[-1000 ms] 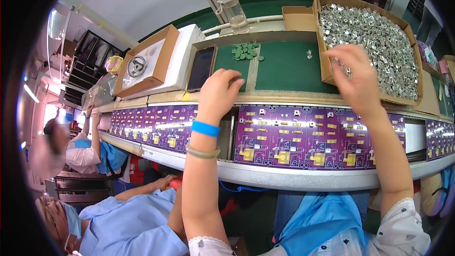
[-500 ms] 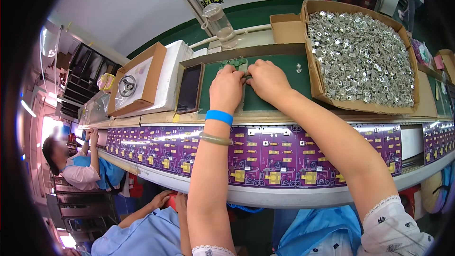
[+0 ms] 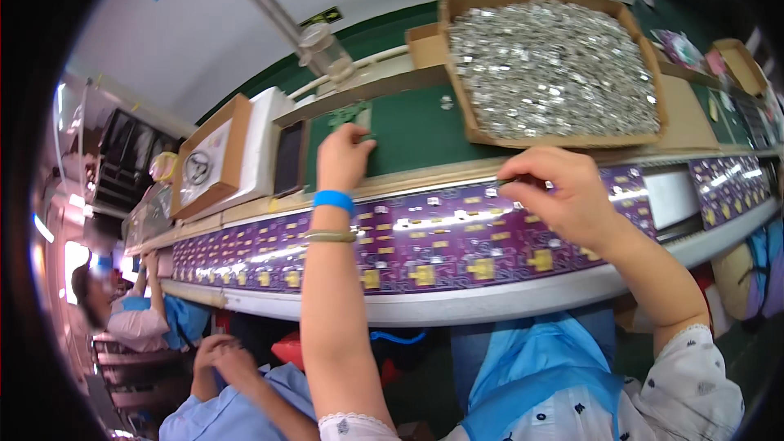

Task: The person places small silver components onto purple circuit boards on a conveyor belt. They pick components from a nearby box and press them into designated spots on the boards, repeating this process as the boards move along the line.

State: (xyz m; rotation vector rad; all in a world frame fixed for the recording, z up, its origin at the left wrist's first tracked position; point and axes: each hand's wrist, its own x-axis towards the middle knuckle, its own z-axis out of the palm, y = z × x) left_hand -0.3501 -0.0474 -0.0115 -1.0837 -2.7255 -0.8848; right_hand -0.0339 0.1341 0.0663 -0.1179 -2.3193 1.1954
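Observation:
My right hand (image 3: 563, 196) is over the row of purple circuit boards (image 3: 457, 229), its thumb and fingers pinched on a small dark green part (image 3: 502, 183). I cannot make out the part's exact kind. My left hand (image 3: 343, 157), with a blue band at the wrist, is above the green work mat (image 3: 412, 126) beside a small pile of green parts (image 3: 349, 114). Its thumb and forefinger are closed toward each other; what lies between them, if anything, is too small to tell. The boards carry white, yellow and small light components.
A large cardboard box (image 3: 453, 57) of small silvery metal parts stands at the far right. Behind the left hand are a phone (image 3: 289, 159), a shallow carton (image 3: 233, 155) and a clear bottle (image 3: 328, 55). A co-worker in blue (image 3: 245, 400) sits at lower left.
My hands were together over the mat by the green pile. The right hand has moved right and nearer, over the boards, with a small green part. The whole view has shifted.

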